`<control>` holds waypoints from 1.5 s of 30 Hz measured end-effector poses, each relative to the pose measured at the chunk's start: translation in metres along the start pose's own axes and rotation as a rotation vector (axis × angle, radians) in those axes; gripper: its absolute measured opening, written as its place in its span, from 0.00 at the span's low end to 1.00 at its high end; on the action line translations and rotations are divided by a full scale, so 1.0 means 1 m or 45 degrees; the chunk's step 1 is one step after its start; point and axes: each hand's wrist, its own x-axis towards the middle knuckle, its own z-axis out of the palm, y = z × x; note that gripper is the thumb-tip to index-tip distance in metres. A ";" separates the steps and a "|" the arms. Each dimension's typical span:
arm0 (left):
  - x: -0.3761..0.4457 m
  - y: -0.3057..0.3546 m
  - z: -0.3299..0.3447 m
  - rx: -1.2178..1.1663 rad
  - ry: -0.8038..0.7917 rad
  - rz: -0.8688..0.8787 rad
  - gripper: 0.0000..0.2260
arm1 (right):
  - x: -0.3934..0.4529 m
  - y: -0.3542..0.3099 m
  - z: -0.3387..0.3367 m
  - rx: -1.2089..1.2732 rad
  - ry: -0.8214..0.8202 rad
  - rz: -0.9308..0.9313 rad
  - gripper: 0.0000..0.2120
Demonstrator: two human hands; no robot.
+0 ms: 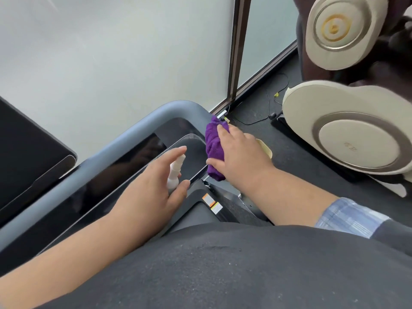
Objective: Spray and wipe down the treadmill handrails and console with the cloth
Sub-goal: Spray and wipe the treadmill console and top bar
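The treadmill's grey-blue handrail (124, 139) curves round a glossy black console (124, 166) in the middle of the view. My right hand (240, 157) presses a bunched purple cloth (213, 148) against the right end of the console, at the bend of the rail. My left hand (153, 186) grips a small white spray bottle (176, 172) over the console's right part, index finger stretched along the nozzle and thumb round its base. Most of the bottle's body is hidden by my palm.
A frosted glass wall (111, 52) with a dark frame post (237, 47) stands just behind the treadmill. Beige and brown massage chair parts (347, 134) fill the right side. Cables (267, 103) lie on the dark floor. A black machine edge (29, 157) sits at left.
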 end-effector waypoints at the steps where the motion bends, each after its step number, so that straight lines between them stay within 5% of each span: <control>1: 0.004 0.002 -0.001 0.021 0.001 0.008 0.27 | -0.015 0.008 -0.001 0.025 -0.001 0.007 0.43; 8: 0.037 0.022 0.016 0.289 -0.084 0.181 0.26 | -0.117 0.066 0.020 0.381 0.138 0.110 0.36; 14: 0.057 0.040 0.044 0.479 -0.200 0.392 0.27 | -0.156 0.081 0.029 0.516 0.462 -0.249 0.34; 19: 0.077 0.051 0.060 0.587 -0.286 0.447 0.27 | -0.162 0.091 0.033 0.625 0.560 -0.260 0.35; 35: 0.100 0.039 0.055 0.603 -0.224 0.337 0.26 | -0.146 0.088 0.032 0.638 0.553 -0.191 0.35; 45: 0.129 0.011 0.017 0.541 -0.190 -0.002 0.23 | -0.132 0.074 0.023 0.623 0.531 -0.212 0.35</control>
